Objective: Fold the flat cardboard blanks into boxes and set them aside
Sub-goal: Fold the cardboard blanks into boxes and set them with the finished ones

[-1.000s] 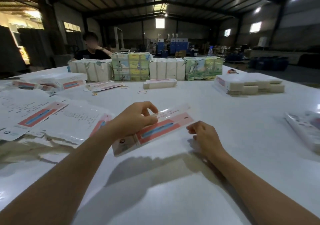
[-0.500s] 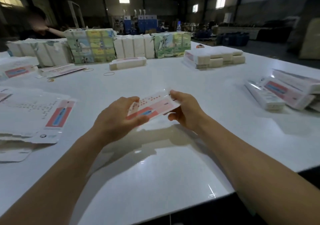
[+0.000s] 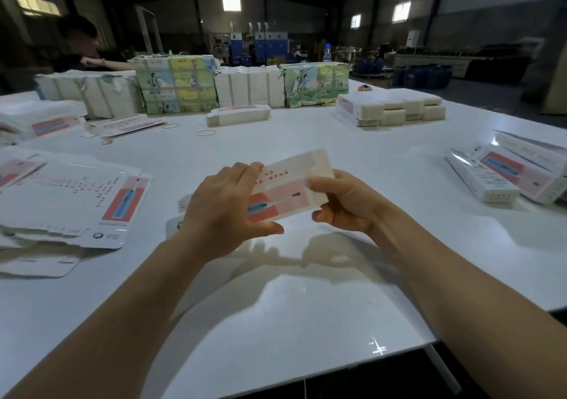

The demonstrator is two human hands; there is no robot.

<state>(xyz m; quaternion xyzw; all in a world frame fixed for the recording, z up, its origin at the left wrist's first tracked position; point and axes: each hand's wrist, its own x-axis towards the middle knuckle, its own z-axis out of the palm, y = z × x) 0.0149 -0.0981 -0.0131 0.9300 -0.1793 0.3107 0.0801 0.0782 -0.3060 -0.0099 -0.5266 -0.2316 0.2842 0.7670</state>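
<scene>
- The white tabletop fills most of the view, glossy, with its near edge cutting across the lower right.
- Along the tabletop's far side stands a row of wrapped bundles, some plain white, two printed in green and yellow; a person sits behind the row's left end, one arm stretched toward it.
- On the tabletop's left side lies a loose heap of flat blanks, white with a pink and blue panel, overlapping one another.
- Toward the tabletop's far right corner sits a squared stack of blanks, edges showing cream.
- At the tabletop's right edge lie folded boxes, long and narrow, leaning against each other.
- Near the middle of the tabletop's far side, just in front of the bundles, rests a single low stack of blanks.
- The cardboard blank being worked is held above the middle of the tabletop, tilted, pink panel facing up, its cream flap pointing away.
- The left hand grips the blank's left part, fingers curled over the top edge and thumb beneath the near edge.
- The right hand pinches the blank's right end, fingers curled round it.
- Rubber bands lie scattered on the tabletop in front of the bundles.
</scene>
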